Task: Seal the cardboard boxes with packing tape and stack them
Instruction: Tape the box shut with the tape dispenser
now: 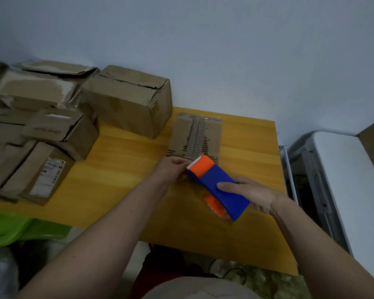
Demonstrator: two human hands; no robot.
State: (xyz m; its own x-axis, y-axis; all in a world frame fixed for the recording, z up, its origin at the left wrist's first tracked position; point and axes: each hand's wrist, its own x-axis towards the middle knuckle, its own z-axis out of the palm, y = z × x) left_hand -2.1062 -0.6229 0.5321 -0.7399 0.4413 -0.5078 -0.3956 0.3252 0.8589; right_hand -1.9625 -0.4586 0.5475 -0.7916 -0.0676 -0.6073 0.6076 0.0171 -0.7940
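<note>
Nearest the camera, the right hand (249,194) was wrapped round the body of the blue and orange plastic tape dispenser (216,186), thumb laid across its top, holding it tilted just above the yellow wooden table (117,182). And there, the left hand (173,170) had its fingers curled in at the dispenser's toothed orange tip, pinching there, though what lay between the fingertips was too small to tell. Just past both hands lay the flat brown cardboard box (195,135) with torn strips down its middle seam, its near edge hidden behind the dispenser. Left of it, a heap of battered brown cardboard boxes (125,100) crowded the table's far left side. A green plastic bin (7,227) sat low at the left edge, and a white table (350,180) stood off to the right
</note>
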